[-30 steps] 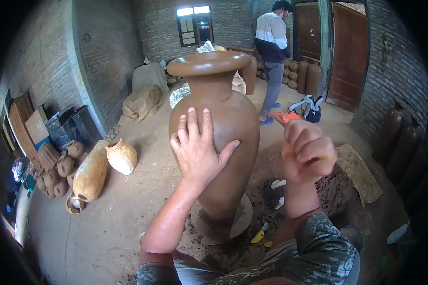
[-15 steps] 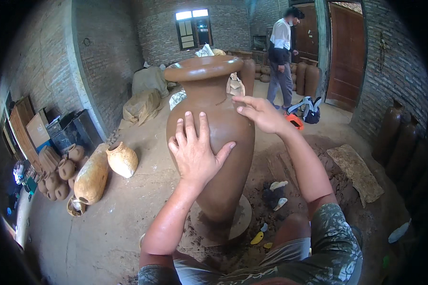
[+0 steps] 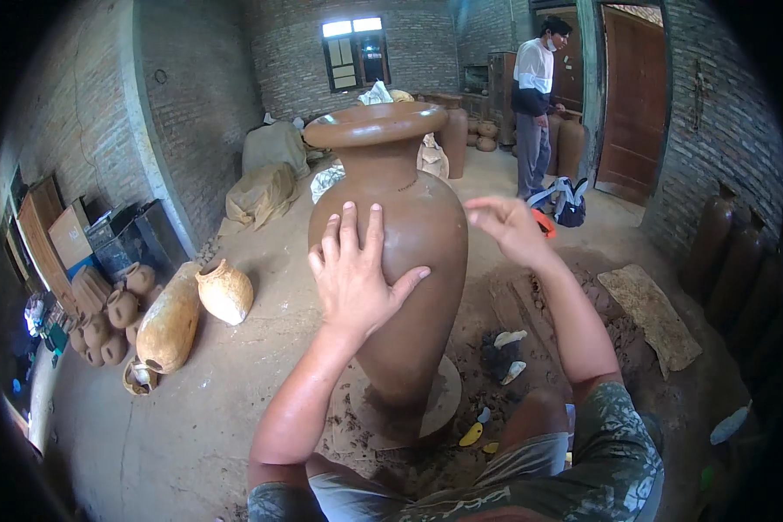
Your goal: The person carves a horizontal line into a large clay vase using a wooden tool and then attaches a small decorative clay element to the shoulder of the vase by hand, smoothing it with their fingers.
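Head cam: the big brown clay vase [image 3: 431,235] stands on a round slab [image 3: 446,404], slab's right edge poking out past the foot. Long axis is roughly upright. Left hand [image 3: 352,283] is nearer, fingers spread on its front. Right hand [image 3: 511,230] is just beside its right shoulder, blurry, half-curled, can't tell if it's gripping anything. Tiny shoulder mark [image 3: 407,187], unreadable.

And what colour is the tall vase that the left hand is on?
Brown: the tall vase shows best in the head view, with a sheen on its rim.
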Demonstrator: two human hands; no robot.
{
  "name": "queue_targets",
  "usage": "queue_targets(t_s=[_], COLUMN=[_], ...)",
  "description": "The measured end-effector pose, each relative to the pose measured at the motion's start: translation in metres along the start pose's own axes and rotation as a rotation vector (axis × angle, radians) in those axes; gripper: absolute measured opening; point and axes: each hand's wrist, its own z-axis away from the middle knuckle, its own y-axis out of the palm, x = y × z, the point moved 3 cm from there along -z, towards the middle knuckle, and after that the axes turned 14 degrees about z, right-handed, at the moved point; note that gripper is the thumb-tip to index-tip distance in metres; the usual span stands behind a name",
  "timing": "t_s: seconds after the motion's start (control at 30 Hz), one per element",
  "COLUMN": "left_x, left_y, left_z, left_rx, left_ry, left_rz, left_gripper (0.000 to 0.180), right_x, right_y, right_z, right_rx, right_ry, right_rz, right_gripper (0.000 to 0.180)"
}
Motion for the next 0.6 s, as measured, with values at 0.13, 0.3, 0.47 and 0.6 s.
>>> queue_targets(t_s=[0.13, 0.3, 0.47, 0.6], left_x=[0.039, 0.078, 0.082, 0.075], left_y=[-0.027, -0.003, 0.007, 0.005], left_z=[-0.01, -0.011, -0.009, -0.007], left_rx=[0.011, 0.064, 0.065, 0.06], left_ry=[-0.012, -0.052, -0.067, -0.095], left_rz=[0.187, 0.392, 0.448, 0.405], left_gripper=[0.111, 0.114, 0.115, 0.113], right_x=[0.027, 0.047, 0.049, 0.109], right_y=[-0.009, -0.011, 0.0, -0.028], right_z=[0.036, 0.027, 0.033, 0.009], right_rx=[0.246, 0.037, 0.105, -0.176], right_ry=[0.063, 0.099, -0.029, -0.32], right_rz=[0.105, 0.191, -0.001, -0.452], right_gripper=[0.022, 0.019, 0.021, 0.037])
